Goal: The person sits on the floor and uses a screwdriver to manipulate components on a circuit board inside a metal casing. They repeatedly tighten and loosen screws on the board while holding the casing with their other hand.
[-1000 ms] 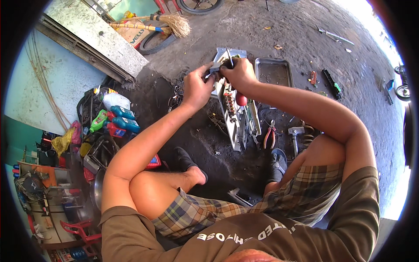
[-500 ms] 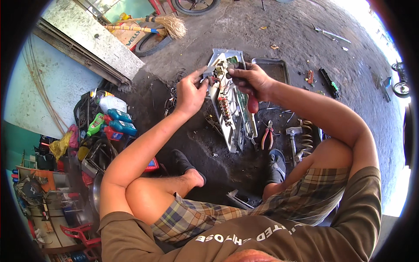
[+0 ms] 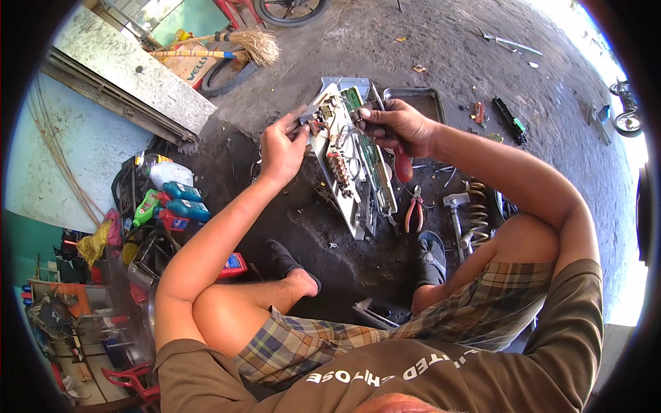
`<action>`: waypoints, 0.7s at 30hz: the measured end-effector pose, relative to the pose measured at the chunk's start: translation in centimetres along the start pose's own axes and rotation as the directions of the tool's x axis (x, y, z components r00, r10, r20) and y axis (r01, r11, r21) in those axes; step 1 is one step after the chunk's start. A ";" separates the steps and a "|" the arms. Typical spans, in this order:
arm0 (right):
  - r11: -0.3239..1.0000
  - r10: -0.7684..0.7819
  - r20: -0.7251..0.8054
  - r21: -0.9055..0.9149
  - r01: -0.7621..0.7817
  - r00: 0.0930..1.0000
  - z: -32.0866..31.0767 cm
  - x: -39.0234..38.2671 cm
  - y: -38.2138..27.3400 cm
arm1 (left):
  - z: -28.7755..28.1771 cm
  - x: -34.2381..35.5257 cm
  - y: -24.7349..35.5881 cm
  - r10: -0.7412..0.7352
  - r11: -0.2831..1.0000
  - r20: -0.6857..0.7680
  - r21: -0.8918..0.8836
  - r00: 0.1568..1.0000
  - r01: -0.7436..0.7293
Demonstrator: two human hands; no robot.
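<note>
Pliers (image 3: pixel 414 215), coil spring (image 3: pixel 476 217), metal tray (image 3: pixel 427 102) nearby. Left hand (image 3: pixel 281 148) pinches small metal part; right hand (image 3: pixel 396 127) fisted on red-handled screwdriver (image 3: pixel 403 165) over circuit board (image 3: pixel 351 155).

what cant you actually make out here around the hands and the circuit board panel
- Head view: the tip of the red-handled screwdriver is hidden inside the right hand.
- What the left hand fingers pinch at the circuit board panel is too small to tell.
- Board parts are too small to identify.
- The tyre is cut off by the top edge.
</note>
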State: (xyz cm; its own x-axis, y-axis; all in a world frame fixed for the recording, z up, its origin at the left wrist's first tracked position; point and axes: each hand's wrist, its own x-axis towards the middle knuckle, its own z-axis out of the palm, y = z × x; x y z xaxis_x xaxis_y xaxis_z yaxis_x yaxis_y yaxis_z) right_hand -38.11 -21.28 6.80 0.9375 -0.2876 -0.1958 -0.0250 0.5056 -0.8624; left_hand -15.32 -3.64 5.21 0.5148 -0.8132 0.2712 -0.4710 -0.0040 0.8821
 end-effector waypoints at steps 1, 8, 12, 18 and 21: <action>1.000 0.009 -0.028 0.004 -0.009 1.000 -0.1 0.0 -0.1 | 0.1 0.0 0.2 -0.017 1.000 0.005 -0.015 1.000 0.017; 0.942 -0.062 -0.677 -0.282 -0.181 0.734 -6.0 3.7 1.4 | -0.2 -0.4 0.3 -0.045 0.997 0.012 -0.062 0.999 0.045; 0.952 -0.050 -0.862 -0.194 -0.238 0.504 -9.6 4.1 1.9 | -0.5 -0.2 -0.8 0.037 0.999 -0.010 0.010 0.999 -0.037; 0.878 0.340 -0.675 -0.020 -0.478 0.655 -10.0 3.3 4.8 | -1.7 -0.4 -2.2 0.062 0.986 -0.004 0.153 0.998 -0.061; 0.818 0.529 -0.480 0.068 -0.571 0.700 -8.3 2.4 5.2 | -1.8 -1.0 -1.5 0.014 0.999 0.064 0.051 0.998 -0.017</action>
State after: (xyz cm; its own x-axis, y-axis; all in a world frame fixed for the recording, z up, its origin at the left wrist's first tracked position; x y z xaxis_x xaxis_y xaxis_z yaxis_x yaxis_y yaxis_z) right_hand -38.87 -26.07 -2.03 0.4762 -0.3248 -0.8172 -0.5324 0.6331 -0.5619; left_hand -13.86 -1.81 4.32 0.4611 -0.8490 0.2580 -0.5158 -0.0198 0.8565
